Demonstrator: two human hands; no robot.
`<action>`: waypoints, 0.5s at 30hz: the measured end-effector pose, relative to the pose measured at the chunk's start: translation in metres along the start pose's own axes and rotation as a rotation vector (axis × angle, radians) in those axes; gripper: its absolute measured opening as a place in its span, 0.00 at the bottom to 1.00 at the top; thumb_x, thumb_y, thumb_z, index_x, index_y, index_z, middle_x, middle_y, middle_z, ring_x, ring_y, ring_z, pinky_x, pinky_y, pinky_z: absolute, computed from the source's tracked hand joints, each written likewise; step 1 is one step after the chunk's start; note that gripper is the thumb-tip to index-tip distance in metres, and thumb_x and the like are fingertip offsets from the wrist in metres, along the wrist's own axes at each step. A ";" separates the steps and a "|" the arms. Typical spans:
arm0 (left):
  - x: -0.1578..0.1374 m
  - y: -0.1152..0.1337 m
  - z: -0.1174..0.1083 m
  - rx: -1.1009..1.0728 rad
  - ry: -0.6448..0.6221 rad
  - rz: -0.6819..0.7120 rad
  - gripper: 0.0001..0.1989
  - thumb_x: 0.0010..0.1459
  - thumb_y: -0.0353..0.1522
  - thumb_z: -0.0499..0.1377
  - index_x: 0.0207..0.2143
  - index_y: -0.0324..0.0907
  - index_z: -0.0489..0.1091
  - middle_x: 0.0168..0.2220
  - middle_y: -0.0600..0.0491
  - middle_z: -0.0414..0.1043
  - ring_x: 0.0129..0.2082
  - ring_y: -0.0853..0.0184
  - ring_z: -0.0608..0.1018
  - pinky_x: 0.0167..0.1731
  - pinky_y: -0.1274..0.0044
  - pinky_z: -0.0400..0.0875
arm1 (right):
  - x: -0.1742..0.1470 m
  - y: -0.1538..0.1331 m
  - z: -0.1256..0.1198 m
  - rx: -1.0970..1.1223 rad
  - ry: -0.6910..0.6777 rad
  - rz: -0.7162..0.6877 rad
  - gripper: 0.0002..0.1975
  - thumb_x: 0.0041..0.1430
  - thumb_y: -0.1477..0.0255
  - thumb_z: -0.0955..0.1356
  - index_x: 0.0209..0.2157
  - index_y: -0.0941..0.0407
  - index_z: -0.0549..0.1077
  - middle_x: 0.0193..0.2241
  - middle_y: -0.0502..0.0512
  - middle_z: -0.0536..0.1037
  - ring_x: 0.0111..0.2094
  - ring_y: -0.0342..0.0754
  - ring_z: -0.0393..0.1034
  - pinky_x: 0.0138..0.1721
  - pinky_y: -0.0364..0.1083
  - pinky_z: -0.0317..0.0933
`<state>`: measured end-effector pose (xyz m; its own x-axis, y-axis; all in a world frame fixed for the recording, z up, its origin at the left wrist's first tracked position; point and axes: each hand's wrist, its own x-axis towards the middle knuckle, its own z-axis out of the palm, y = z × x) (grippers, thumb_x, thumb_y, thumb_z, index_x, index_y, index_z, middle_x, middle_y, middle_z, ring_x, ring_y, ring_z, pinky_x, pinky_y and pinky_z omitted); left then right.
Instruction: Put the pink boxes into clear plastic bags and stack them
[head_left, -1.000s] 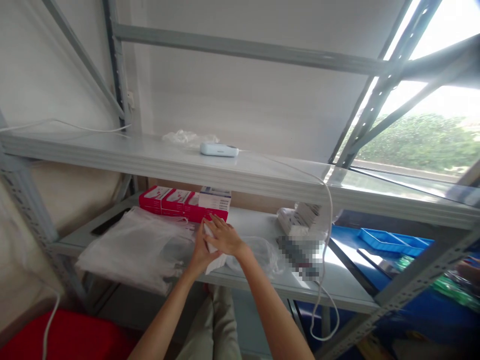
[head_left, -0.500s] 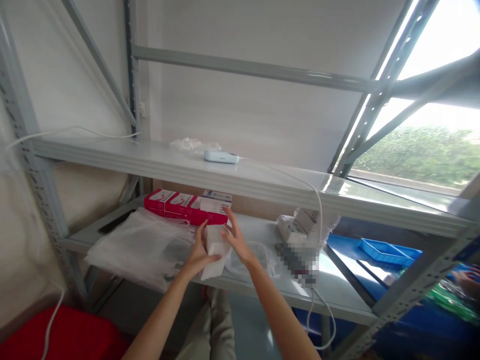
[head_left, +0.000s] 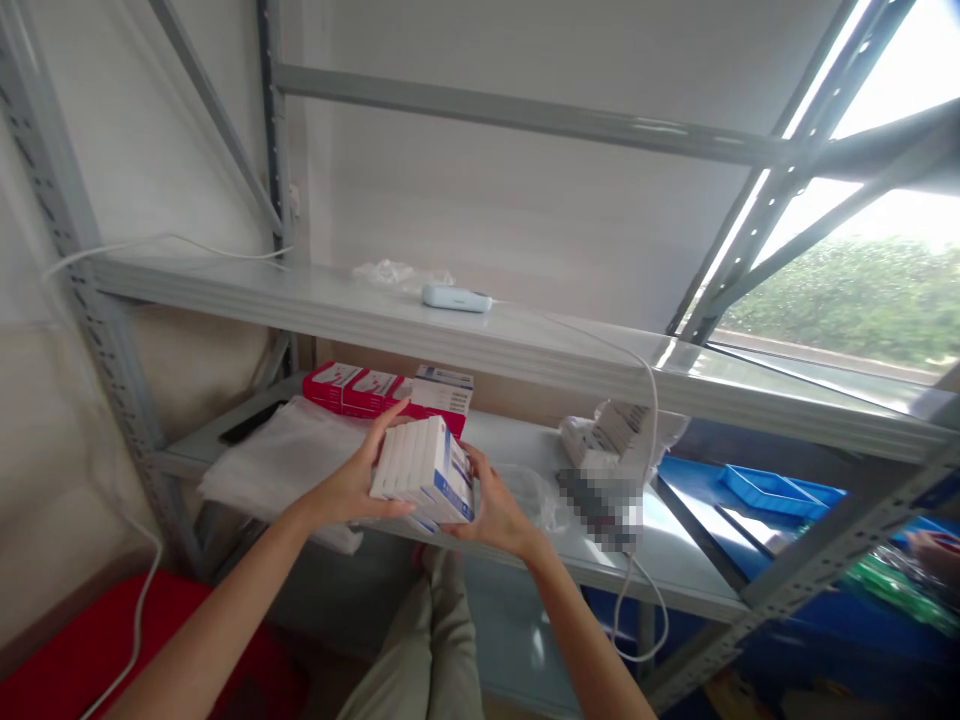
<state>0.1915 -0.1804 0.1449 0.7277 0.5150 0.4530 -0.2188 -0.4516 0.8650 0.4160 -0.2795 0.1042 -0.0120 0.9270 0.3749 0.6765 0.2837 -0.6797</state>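
Observation:
Between my two hands is a stack of small white and blue cartons (head_left: 424,465), tilted, with the printed face toward the right. My left hand (head_left: 364,485) grips the stack from the left, thumb underneath and fingers over the top. On the other side my right hand (head_left: 495,510) closes around the right end. Behind the stack, several red and white boxes (head_left: 367,392) stand in a row on the lower shelf (head_left: 517,435). More white and blue cartons (head_left: 444,385) sit on top of the row's right end.
Clear plastic bags (head_left: 285,455) lie left on the lower shelf, beside a dark flat object (head_left: 251,422). To the right are a white printed package (head_left: 607,435) and a cable (head_left: 654,420). A pale blue device (head_left: 456,298) rests on the upper shelf. Blue trays (head_left: 772,490) stand beyond the rack.
The cartons have turned, so their white edges and blue printed face now show. Both hands have shifted their hold around them. The view has moved slightly.

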 end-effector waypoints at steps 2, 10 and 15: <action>-0.006 0.003 -0.028 0.100 0.012 0.011 0.54 0.37 0.31 0.72 0.64 0.53 0.48 0.62 0.47 0.54 0.61 0.51 0.60 0.58 0.59 0.57 | 0.015 -0.009 -0.003 -0.110 -0.054 0.015 0.52 0.35 0.63 0.77 0.61 0.51 0.52 0.55 0.61 0.65 0.53 0.60 0.61 0.55 0.58 0.55; -0.002 -0.026 -0.117 0.171 0.143 -0.048 0.53 0.32 0.31 0.73 0.62 0.50 0.54 0.61 0.44 0.57 0.59 0.51 0.65 0.58 0.57 0.58 | 0.119 -0.034 0.006 -0.323 -0.245 -0.093 0.52 0.31 0.60 0.78 0.60 0.52 0.58 0.51 0.61 0.71 0.49 0.62 0.67 0.50 0.57 0.58; 0.021 -0.055 -0.174 0.267 0.241 0.004 0.57 0.30 0.30 0.73 0.63 0.46 0.51 0.59 0.42 0.61 0.57 0.53 0.67 0.58 0.58 0.57 | 0.202 -0.040 0.011 -0.371 -0.324 -0.205 0.53 0.31 0.62 0.78 0.61 0.51 0.57 0.55 0.59 0.68 0.52 0.62 0.65 0.52 0.57 0.57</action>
<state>0.1057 -0.0178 0.1444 0.5457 0.6558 0.5218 -0.0206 -0.6119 0.7906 0.3787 -0.1005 0.2004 -0.3587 0.9066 0.2224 0.8506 0.4156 -0.3221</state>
